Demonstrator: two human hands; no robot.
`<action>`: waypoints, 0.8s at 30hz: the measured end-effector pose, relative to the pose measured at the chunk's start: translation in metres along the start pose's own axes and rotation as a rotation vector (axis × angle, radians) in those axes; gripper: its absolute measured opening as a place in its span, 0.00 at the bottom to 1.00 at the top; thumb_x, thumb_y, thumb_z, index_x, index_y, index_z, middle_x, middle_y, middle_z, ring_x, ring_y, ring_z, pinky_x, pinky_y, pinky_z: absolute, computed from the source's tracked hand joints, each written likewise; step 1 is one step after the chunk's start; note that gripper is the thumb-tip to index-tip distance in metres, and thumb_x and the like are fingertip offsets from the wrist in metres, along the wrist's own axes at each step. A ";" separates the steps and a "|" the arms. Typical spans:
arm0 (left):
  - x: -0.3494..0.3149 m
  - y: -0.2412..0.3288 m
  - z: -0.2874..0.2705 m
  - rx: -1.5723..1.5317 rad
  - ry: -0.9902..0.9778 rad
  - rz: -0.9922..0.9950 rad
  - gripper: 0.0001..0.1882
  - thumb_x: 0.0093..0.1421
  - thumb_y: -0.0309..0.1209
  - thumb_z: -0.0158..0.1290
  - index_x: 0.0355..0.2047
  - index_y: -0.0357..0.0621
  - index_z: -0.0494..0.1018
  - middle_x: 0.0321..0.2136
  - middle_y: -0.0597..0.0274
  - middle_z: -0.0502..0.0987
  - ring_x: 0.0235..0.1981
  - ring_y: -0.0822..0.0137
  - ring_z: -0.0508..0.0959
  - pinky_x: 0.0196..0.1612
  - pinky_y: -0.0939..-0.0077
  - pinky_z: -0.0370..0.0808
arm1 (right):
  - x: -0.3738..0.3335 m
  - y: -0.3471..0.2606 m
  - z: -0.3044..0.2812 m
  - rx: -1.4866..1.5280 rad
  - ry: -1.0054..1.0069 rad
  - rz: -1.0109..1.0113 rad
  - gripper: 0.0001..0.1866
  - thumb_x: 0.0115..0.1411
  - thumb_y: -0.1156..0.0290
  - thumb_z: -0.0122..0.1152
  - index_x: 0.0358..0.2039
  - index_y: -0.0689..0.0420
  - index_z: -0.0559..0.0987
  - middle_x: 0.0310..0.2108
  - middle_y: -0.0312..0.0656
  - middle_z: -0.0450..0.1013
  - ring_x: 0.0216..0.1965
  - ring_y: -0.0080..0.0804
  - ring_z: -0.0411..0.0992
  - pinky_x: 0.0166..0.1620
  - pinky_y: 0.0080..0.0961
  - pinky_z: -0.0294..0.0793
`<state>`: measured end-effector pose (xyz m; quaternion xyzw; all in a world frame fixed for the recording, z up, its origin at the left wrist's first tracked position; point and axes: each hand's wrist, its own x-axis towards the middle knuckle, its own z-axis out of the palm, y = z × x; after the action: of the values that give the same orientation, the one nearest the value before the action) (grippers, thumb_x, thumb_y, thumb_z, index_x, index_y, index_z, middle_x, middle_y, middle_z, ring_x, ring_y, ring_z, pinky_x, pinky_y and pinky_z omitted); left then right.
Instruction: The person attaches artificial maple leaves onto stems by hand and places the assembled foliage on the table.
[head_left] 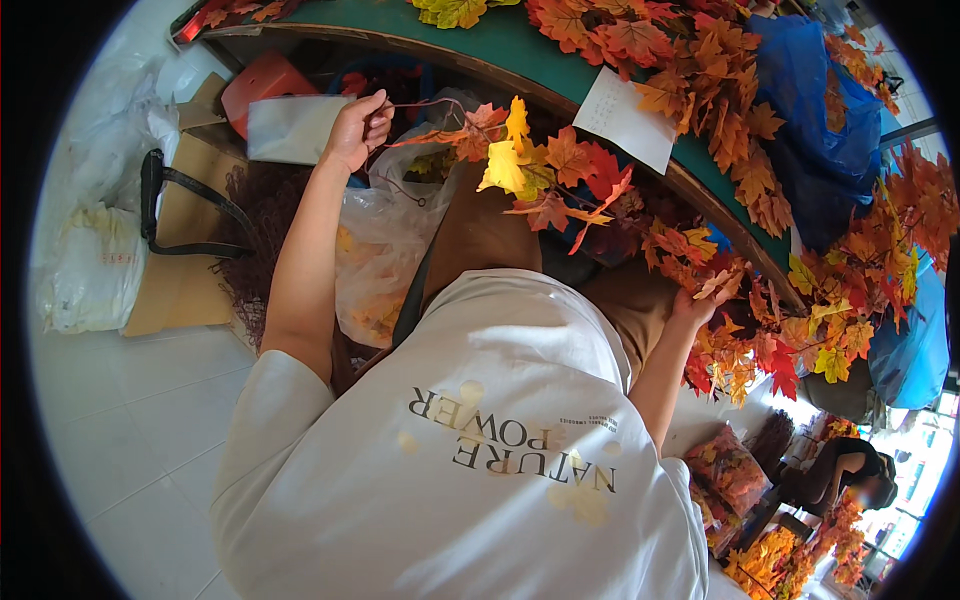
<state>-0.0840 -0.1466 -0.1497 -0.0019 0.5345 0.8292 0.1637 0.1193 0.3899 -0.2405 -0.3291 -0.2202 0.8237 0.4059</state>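
Note:
My left hand [357, 128] is raised and pinched on the thin stem of an artificial autumn leaf branch [530, 165], whose orange, yellow and red leaves spread to the right of it over my lap. My right hand [697, 303] is lower right, its fingers closed on a cluster of orange artificial leaves [712, 265] hanging off the table edge. My white printed t-shirt [480, 450] fills the lower middle of the picture.
A curved green table [480, 45] runs across the top, heaped with leaves, a white paper sheet [625, 118] and a blue plastic bag [810, 130]. Clear bag of leaves [385, 250] by my knee. Cardboard, white bags and a black strap lie left. Another person sits lower right.

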 end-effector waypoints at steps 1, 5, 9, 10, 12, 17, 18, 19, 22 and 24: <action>0.000 0.000 -0.001 0.003 0.009 -0.009 0.15 0.61 0.40 0.48 0.23 0.42 0.69 0.13 0.75 0.59 0.11 0.81 0.55 0.14 0.86 0.48 | -0.008 0.000 0.007 -0.031 0.040 -0.048 0.18 0.62 0.69 0.38 0.50 0.58 0.71 0.43 0.42 0.72 0.44 0.37 0.72 0.50 0.38 0.72; 0.004 0.001 0.003 0.022 0.023 -0.032 0.15 0.61 0.41 0.49 0.24 0.42 0.69 0.13 0.76 0.59 0.12 0.81 0.55 0.14 0.86 0.48 | 0.063 0.006 -0.056 0.184 -0.117 0.085 0.18 0.62 0.69 0.38 0.49 0.58 0.71 0.45 0.42 0.72 0.47 0.38 0.71 0.51 0.39 0.72; 0.003 0.002 0.004 0.001 0.038 -0.053 0.15 0.60 0.41 0.49 0.24 0.43 0.69 0.14 0.76 0.59 0.12 0.81 0.55 0.14 0.86 0.48 | 0.079 0.013 -0.064 0.245 -0.206 0.135 0.16 0.62 0.71 0.40 0.48 0.61 0.71 0.46 0.44 0.71 0.46 0.37 0.72 0.49 0.35 0.74; 0.002 0.003 0.004 -0.011 0.043 -0.057 0.15 0.60 0.41 0.49 0.23 0.43 0.69 0.14 0.76 0.59 0.12 0.81 0.55 0.14 0.86 0.48 | 0.078 0.015 -0.059 0.173 -0.115 0.072 0.16 0.62 0.72 0.40 0.47 0.62 0.71 0.46 0.46 0.71 0.46 0.38 0.72 0.48 0.34 0.75; -0.001 0.003 0.006 -0.034 0.051 -0.077 0.14 0.59 0.40 0.51 0.24 0.42 0.70 0.14 0.75 0.59 0.13 0.81 0.56 0.15 0.86 0.50 | 0.073 0.014 -0.057 0.195 -0.123 0.108 0.16 0.62 0.73 0.40 0.47 0.65 0.69 0.45 0.48 0.71 0.45 0.38 0.72 0.46 0.33 0.76; 0.000 -0.001 0.021 -0.257 -0.003 -0.173 0.14 0.58 0.39 0.54 0.28 0.39 0.73 0.14 0.75 0.61 0.14 0.80 0.59 0.16 0.88 0.55 | 0.024 0.008 -0.008 -0.482 -0.321 0.091 0.17 0.61 0.75 0.43 0.52 0.61 0.66 0.45 0.45 0.68 0.39 0.34 0.72 0.39 0.26 0.76; 0.001 -0.002 0.029 -0.297 -0.047 -0.195 0.15 0.59 0.40 0.53 0.31 0.38 0.73 0.16 0.74 0.62 0.15 0.80 0.59 0.16 0.89 0.56 | 0.019 0.007 -0.006 -0.791 -0.328 0.093 0.21 0.61 0.74 0.45 0.56 0.56 0.64 0.51 0.44 0.66 0.41 0.33 0.71 0.39 0.24 0.75; 0.001 -0.003 0.043 -0.313 -0.075 -0.205 0.15 0.59 0.40 0.53 0.32 0.39 0.73 0.17 0.74 0.63 0.17 0.80 0.60 0.17 0.89 0.56 | 0.025 0.005 -0.012 -0.999 -0.375 0.074 0.18 0.59 0.71 0.50 0.50 0.56 0.70 0.44 0.45 0.71 0.38 0.30 0.73 0.35 0.22 0.73; -0.008 -0.011 0.084 -0.273 -0.208 -0.210 0.13 0.60 0.39 0.52 0.35 0.42 0.71 0.22 0.73 0.65 0.21 0.79 0.63 0.18 0.89 0.59 | 0.036 -0.008 -0.009 -2.211 -0.759 0.036 0.12 0.58 0.69 0.52 0.41 0.59 0.77 0.33 0.47 0.76 0.33 0.29 0.75 0.34 0.23 0.72; -0.018 -0.022 0.104 -0.277 -0.299 -0.181 0.11 0.61 0.40 0.51 0.35 0.46 0.71 0.25 0.71 0.66 0.21 0.79 0.64 0.20 0.90 0.60 | -0.027 -0.019 0.038 -2.314 -0.892 -0.330 0.12 0.58 0.68 0.54 0.33 0.63 0.79 0.26 0.48 0.76 0.30 0.29 0.75 0.35 0.25 0.72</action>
<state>-0.0427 -0.0511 -0.1218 0.0506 0.3832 0.8676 0.3128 0.1142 0.3755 -0.1928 -0.1534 -0.9710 0.1260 -0.1328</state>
